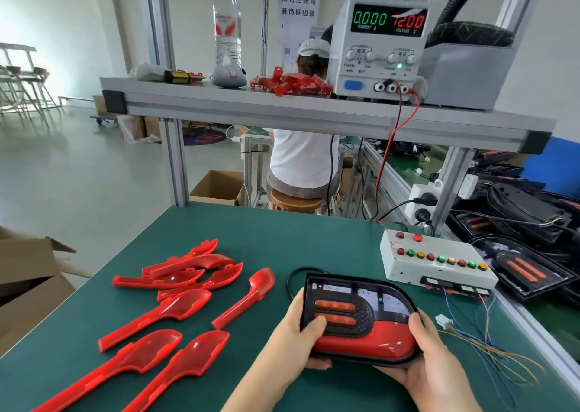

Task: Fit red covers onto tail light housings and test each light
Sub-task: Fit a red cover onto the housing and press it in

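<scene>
A black tail light housing (361, 305) with two orange strips and a red cover (361, 339) along its near edge is held just above the green mat. My left hand (295, 330) grips its left end, thumb on the lower orange strip. My right hand (430, 358) grips its right end, fingers under it and thumb on the edge. Several loose red covers (175, 305) lie on the mat to the left. The housing's black cable (293, 278) loops behind it.
A white test box (436, 264) with coloured lamps stands at the right, loose wires (489, 345) and a white connector (443, 320) beside it. A power supply (386, 44) reading 12.00 V sits on the shelf. More housings (521, 270) lie at far right. A cardboard box (28, 286) stands left.
</scene>
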